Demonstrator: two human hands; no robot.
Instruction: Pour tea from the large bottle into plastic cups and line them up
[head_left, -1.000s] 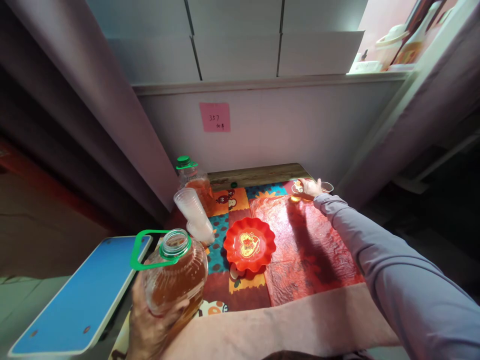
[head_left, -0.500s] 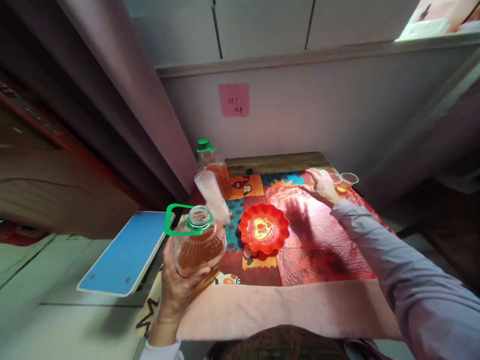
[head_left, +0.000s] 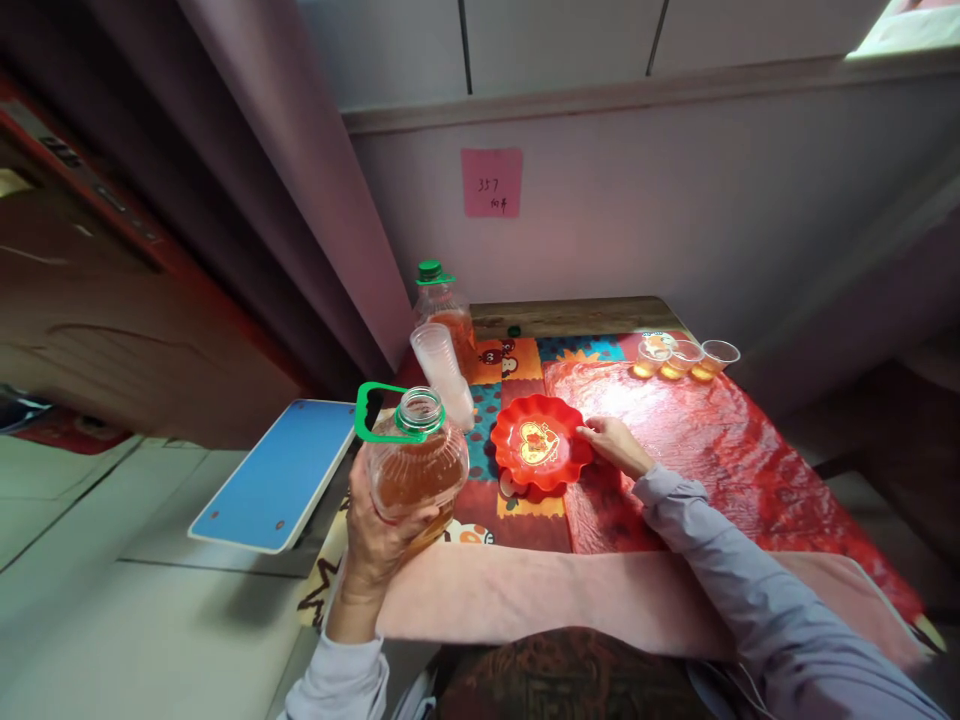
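My left hand (head_left: 382, 530) is wrapped round an uncapped clear jug (head_left: 420, 475) of amber liquid with a green handle, at the table's left front. My right hand (head_left: 611, 443) pinches the right rim of a red scalloped bowl (head_left: 534, 447) with a gold heart pattern inside. Behind the jug a stack of clear plastic cups (head_left: 442, 370) leans to the left. A second jug (head_left: 448, 310), with a green cap on, stands at the back left. Three clear cups (head_left: 682, 362) with some amber liquid stand in a row at the back right.
A small green cap (head_left: 514, 331) lies near the table's back edge. Red plastic film (head_left: 720, 450) covers the right side of the patterned tablecloth. A pink cloth (head_left: 547, 598) runs along the front. A blue board (head_left: 274, 475) stands left of the table.
My right hand has come back from the cups at the back right to the red bowl and now grips its rim. My left hand still holds the jug. The view has shifted slightly.
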